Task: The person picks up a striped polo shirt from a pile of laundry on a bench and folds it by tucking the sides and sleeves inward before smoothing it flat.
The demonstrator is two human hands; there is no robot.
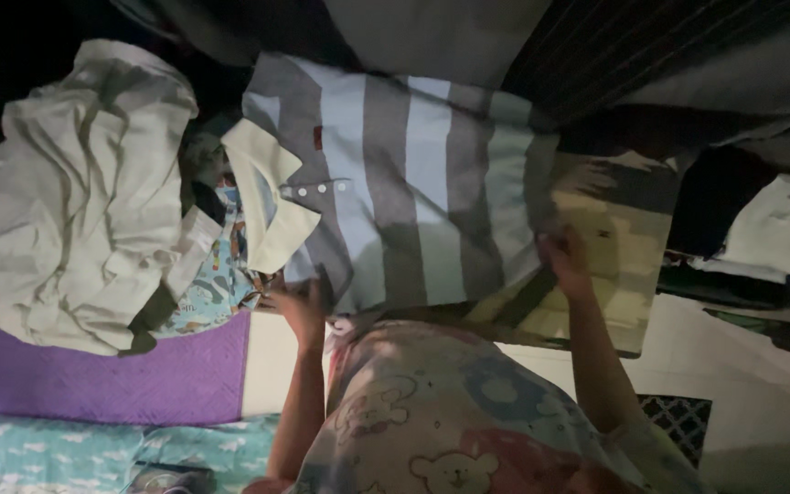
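I'm mid-fold on the grey striped polo shirt (404, 183), spread flat mid-bed: my left hand (299, 306) rests open at its collar-side edge, my right hand (567, 261) seems to pinch the hem, so next calls for lifting both edges evenly.

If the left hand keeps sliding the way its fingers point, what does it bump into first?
The left hand points up the picture, at the near edge of the striped polo shirt. Going straight on, it would probably meet the shirt's cream collar first, though the dim light makes depth hard to judge.
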